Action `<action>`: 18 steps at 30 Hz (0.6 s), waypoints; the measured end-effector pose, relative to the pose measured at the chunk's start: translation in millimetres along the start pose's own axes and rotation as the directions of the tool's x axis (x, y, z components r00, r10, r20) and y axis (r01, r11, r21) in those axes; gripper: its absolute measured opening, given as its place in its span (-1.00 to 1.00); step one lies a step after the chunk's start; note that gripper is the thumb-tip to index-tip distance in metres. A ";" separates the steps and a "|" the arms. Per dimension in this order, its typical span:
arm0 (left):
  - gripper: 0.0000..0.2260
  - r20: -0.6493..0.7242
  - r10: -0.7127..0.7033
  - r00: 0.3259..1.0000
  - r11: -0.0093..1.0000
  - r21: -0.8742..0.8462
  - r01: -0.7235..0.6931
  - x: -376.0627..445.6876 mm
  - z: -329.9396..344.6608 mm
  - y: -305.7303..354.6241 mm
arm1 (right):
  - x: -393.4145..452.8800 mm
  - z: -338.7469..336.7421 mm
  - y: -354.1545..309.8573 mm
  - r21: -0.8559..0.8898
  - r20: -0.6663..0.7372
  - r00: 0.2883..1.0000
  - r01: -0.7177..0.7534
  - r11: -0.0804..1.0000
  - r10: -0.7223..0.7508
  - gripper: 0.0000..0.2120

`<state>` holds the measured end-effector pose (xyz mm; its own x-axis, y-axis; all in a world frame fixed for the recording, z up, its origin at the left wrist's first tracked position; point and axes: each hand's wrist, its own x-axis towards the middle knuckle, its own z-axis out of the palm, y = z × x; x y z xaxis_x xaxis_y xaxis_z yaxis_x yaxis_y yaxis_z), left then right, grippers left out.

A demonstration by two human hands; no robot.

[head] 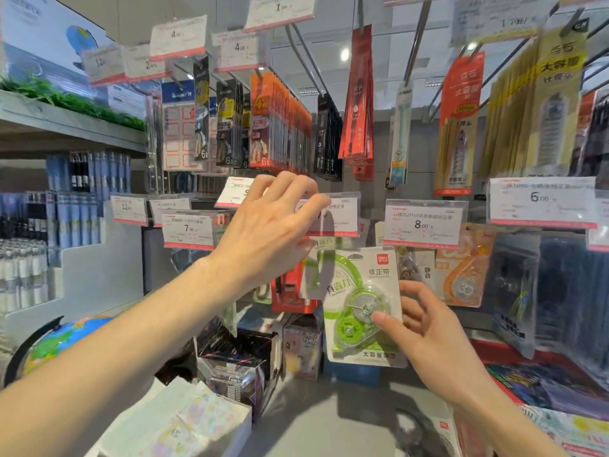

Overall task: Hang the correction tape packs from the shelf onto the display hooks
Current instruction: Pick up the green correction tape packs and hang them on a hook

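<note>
A green correction tape pack (361,305) on a white card hangs upright under a price tag holder (336,214). My right hand (425,338) grips the pack's lower right side, thumb on the clear blister. My left hand (273,225) is raised to the price tag holder, fingers curled on its left edge and lifting it. The hook itself is hidden behind the tag and my left hand. More packs of the same kind hang behind the held one. An orange correction tape pack (463,275) hangs on the neighbouring hook to the right.
An 8.00 price tag (425,224) sits right of the held pack, a 7.90 tag (188,230) to the left. Rows of pen refill packs (280,123) hang above. Boxes (237,367) and a globe (56,344) sit on the shelf below.
</note>
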<state>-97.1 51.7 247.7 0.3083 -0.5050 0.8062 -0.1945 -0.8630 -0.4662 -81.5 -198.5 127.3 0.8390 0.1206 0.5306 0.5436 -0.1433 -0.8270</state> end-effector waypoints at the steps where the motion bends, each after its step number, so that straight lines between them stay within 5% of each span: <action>1: -0.50 0.020 0.003 1.000 1.000 0.005 -0.003 2.2 0.6 -0.5 | 0.0 -0.6 -0.2 -0.007 -0.004 1.000 0.001 1.000 -0.001 -0.64; 18: -0.79 0.038 -0.055 0.998 0.955 -0.289 0.064 0.6 -14.0 -17.7 | 25.3 33.8 -3.9 -0.056 -0.078 0.988 0.129 0.990 -0.133 -0.62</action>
<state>-106.5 66.8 261.5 0.3534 -0.4569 0.8163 -0.4352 -0.8527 -0.2889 -63.3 -161.7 137.7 0.7583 0.0613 0.6490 0.6479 -0.1813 -0.7398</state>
